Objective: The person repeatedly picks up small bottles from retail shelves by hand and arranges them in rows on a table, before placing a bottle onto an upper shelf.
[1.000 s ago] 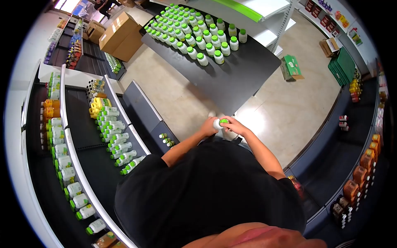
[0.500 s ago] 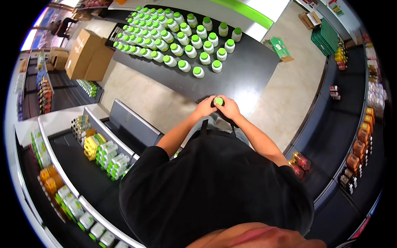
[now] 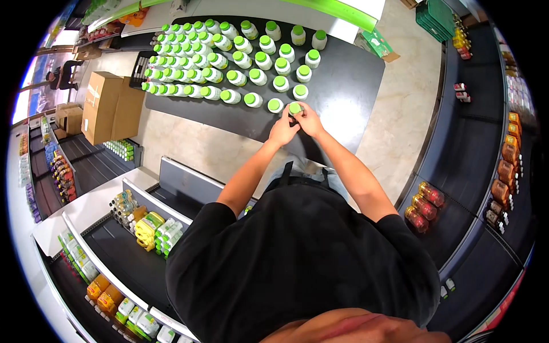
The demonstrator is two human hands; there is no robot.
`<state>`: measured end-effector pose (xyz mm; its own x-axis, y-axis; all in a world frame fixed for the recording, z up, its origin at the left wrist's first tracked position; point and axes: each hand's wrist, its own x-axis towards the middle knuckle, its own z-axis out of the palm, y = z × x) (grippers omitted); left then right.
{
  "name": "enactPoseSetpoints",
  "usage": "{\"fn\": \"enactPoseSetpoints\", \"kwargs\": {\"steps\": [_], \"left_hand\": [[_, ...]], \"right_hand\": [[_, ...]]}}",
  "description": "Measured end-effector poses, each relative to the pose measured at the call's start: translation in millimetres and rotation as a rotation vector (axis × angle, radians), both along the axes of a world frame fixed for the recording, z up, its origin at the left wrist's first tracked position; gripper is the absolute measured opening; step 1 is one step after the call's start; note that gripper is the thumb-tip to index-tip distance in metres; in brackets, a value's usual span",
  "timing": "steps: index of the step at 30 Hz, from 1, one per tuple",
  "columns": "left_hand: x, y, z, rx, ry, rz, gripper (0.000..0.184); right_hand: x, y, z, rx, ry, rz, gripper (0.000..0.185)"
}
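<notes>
Both my hands are closed around one white bottle with a green cap (image 3: 294, 108), held at the near edge of a black table (image 3: 343, 86). My left hand (image 3: 282, 130) grips its left side, and my right hand (image 3: 309, 121) curls round its right side. My fingers hide most of the bottle's body. Just beyond my left fingers stands a matching bottle (image 3: 275, 106). Several more green-capped bottles (image 3: 236, 78) stand upright in rows across the table, packed closer together toward the left.
Large cardboard boxes (image 3: 102, 108) stand left of the table, and a person (image 3: 64, 75) is farther back. Shelves with packaged bottles (image 3: 150, 230) are at lower left. On the right shelf sit red-and-gold bottles (image 3: 424, 207). Green crates (image 3: 434, 22) stand at the back right.
My hands have moved forward with the bottle, from close to my body to the table's near edge beside the front row. The view has shifted slightly.
</notes>
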<state>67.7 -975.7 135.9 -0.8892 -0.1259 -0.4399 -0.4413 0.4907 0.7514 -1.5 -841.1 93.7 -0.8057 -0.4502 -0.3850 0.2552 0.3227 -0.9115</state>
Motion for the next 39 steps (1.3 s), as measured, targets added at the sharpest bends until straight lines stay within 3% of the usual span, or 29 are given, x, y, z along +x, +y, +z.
{"fn": "enactPoseSetpoints", "kwargs": {"steps": [5,8,9,13,15,20,25,27,29,32,35,37,39], "left_hand": [[2,3,15,0.008,0.124,0.07,0.081],[8,18,39,-0.029,0.109,0.057,0.073],[12,27,38,-0.066,0.184,0.063,0.055],[22,63,36,0.135,0.187,-0.219,0.032],[26,83,30,0.181,0.1,-0.425,0.032],[24,156,31,0.137,0.054,-0.864,0.036],[38,264,61,0.093,0.034,-1.005,0.036],[54,307,68,0.077,0.061,-1.13,0.036],[73,351,74,0.083,0.084,-1.245,0.036],[108,405,59,0.043,0.068,-1.432,0.036],[149,455,49,0.045,0.06,-1.64,0.037],[174,486,44,0.042,0.057,-1.748,0.036],[202,517,45,0.045,0.071,-1.843,0.036]], "right_hand": [[5,16,-18,-0.358,-0.247,-0.073,0.058],[16,56,7,-0.276,-0.37,-0.152,0.064],[25,74,12,-0.234,-0.374,-0.194,0.056],[60,154,35,-0.154,-0.321,-0.368,0.04],[81,194,62,-0.135,-0.28,-0.496,0.034],[125,296,177,-0.242,0.085,-0.792,0.025],[208,402,390,-0.19,0.787,-0.953,0.02],[272,446,453,-0.096,1.14,-1.085,0.027],[336,474,505,-0.144,1.591,-1.013,0.032],[427,477,555,0.001,1.745,-0.931,0.039],[493,460,584,0.208,1.684,-0.931,0.049],[526,450,592,0.311,1.646,-0.991,0.055],[544,465,579,0.218,1.766,-1.032,0.048]]}}
